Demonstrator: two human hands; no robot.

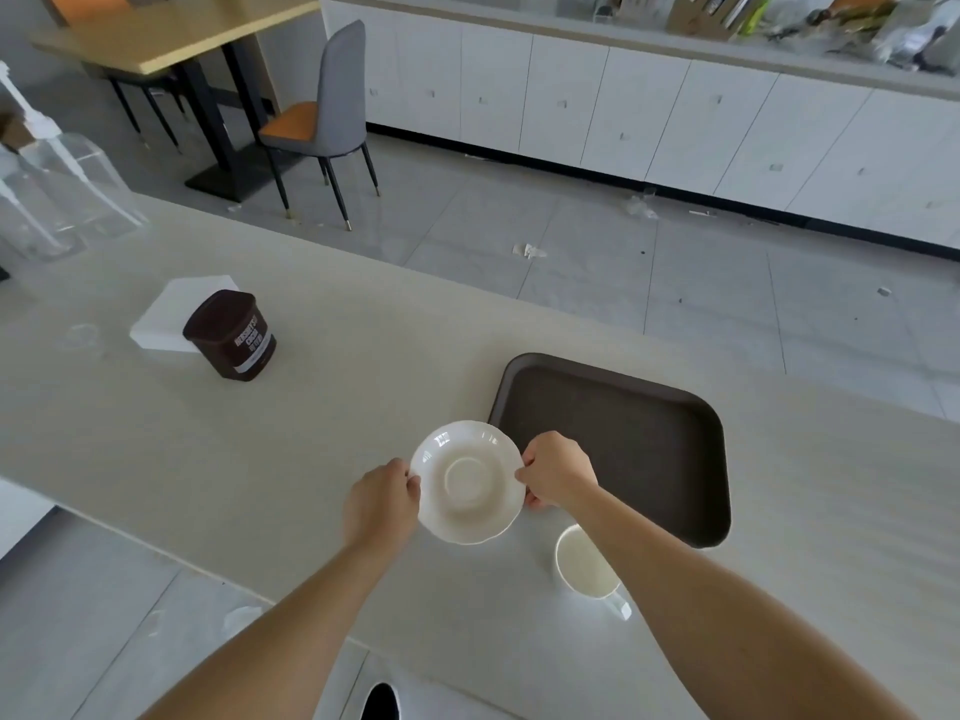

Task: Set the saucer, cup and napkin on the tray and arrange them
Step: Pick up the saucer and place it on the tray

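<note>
The round white ceramic saucer (469, 483) with scalloped rim is gripped at opposite edges: left hand (382, 504) and right hand (558, 472), fingers pinching its rim. It sits just left of the dark brown rectangular plastic tray (623, 407). The white ceramic cup (584, 563) stands near the tray's front-left corner. The white folded napkin stack (174, 314) lies far left of the tray, touching a dark brown canister (231, 337).

Only 1 view is showing the scene: a wide-angle camera worn on the head is looking forward and steeply down from close above the near edge of the surface (363, 387). It is taking in both forearms near, the floor (675, 262) beyond, and cabinets (649, 111) bending along the far right.
</note>
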